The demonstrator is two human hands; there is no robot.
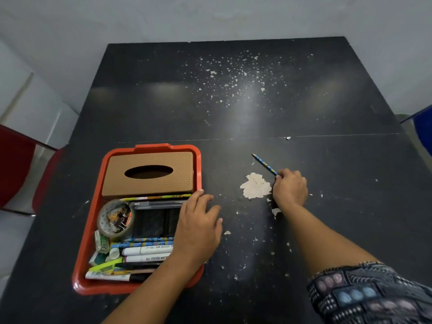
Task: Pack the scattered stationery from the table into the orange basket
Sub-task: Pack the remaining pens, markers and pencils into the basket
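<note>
A: What lies nearest the camera?

B: A patterned sleeve (364, 293) at the lower right, and 2 bare forearms reaching out over the black tabletop (327, 108), whose surface is chipped, with pale flakes scattered across it.

A: And around the hands?

B: The orange basket (90, 232) sits at the left. Its near half holds white markers (145, 253), blue patterned pencils (142, 242), a roll of tape (114, 218) with binder clips inside its ring, a black mesh holder (156, 222) and grey pens (159, 204). A brown tissue box (149, 174) fills the far half. Between the 2 hands a large pale patch (256, 185) of peeled surface shows.

A: Does anything stand in the way?

B: The left forearm crosses the basket's near right corner and hides the ends of the markers there.

A: The left hand (198, 228)?

B: Its grip is spread: fingers relaxed, lying over the basket's right rim and onto the tabletop, holding nothing.

A: The right hand (289, 188)?

B: Its grip is curled, the fingertips pinching the near end of a blue patterned pencil (264, 163) that lies on the tabletop, well right of the basket, its tip pointing away and to the left.

A: Farther off?

B: A red chair (16, 164) at the left edge, something blue (423, 134) at the right, and a pale wall (210, 17) beyond.
</note>
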